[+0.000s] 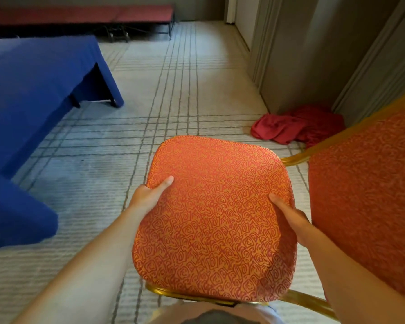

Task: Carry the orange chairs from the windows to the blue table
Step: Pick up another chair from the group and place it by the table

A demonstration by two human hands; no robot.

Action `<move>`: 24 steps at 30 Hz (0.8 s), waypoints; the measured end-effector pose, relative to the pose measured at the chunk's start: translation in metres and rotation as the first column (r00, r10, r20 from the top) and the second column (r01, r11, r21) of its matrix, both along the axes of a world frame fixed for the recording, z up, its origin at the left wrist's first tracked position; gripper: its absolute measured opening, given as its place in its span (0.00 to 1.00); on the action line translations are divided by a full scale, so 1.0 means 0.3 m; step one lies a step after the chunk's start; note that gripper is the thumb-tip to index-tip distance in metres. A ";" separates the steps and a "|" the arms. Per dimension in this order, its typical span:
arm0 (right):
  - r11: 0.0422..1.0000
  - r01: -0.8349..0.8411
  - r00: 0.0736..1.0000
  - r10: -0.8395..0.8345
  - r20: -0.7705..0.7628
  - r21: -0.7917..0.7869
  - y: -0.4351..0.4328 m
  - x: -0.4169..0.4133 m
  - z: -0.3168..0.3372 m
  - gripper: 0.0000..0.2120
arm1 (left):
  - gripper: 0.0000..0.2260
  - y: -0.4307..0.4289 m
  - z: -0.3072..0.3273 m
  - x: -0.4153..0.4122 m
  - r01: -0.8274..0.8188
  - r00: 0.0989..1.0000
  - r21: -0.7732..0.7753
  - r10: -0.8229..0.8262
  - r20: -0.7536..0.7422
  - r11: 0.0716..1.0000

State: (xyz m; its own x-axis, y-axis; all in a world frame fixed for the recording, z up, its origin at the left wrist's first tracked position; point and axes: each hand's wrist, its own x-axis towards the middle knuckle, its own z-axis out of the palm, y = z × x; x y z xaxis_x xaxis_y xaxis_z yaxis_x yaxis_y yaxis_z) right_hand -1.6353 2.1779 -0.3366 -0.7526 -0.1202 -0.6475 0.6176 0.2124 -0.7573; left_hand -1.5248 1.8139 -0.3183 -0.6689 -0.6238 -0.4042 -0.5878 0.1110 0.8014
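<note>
We hold the chair right in front of us, low in the view, one hand on each side of its seat. Our left hand clamps the seat's left edge. The thumb lies flat on the patterned orange fabric, and the fingers go under the edge, where we cannot see them. Our right hand clamps the right edge the same way, thumb on top and pointing forward, fingers hidden below. The chair is turned sideways to us, so its back rises at our right, filling that edge of the view, and the seat looks tilted. A gold frame shows between seat and back and again under the seat's near edge. The legs are hidden, so we cannot tell if the chair is off the carpet.

The table, covered in blue, stands to our left. Its near corner shows just left of our left forearm, apart from the chair. A crumpled red cloth lies on the carpet ahead and to the right, against the grey wall. Far ahead, beyond the table, a low red platform runs along the far side of the room.
</note>
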 end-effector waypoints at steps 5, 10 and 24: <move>0.999 -0.034 0.999 0.035 -0.021 0.022 -0.167 -0.462 0.019 0.43 | 0.37 -0.172 0.001 -0.439 -0.033 0.999 0.011 0.032 0.008 0.999; 0.995 -0.089 0.996 0.088 0.027 0.039 -0.280 -0.847 0.044 0.44 | 0.40 -0.269 0.008 -0.767 -0.050 0.996 0.004 0.049 0.068 0.999; 0.992 -0.123 0.988 0.118 0.097 0.039 -0.727 -1.612 -0.072 0.47 | 0.45 -0.684 -0.060 -1.490 -0.094 0.988 0.098 0.081 0.132 0.991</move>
State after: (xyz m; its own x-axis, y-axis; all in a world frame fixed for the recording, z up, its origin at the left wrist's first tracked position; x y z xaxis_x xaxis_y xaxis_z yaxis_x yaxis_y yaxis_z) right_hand -2.1191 1.9599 -0.3582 -0.6697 -0.1759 -0.7215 0.6536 0.3216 -0.6851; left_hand -1.9717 1.6087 -0.3363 -0.5522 -0.6281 -0.5483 -0.6897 -0.0253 0.7236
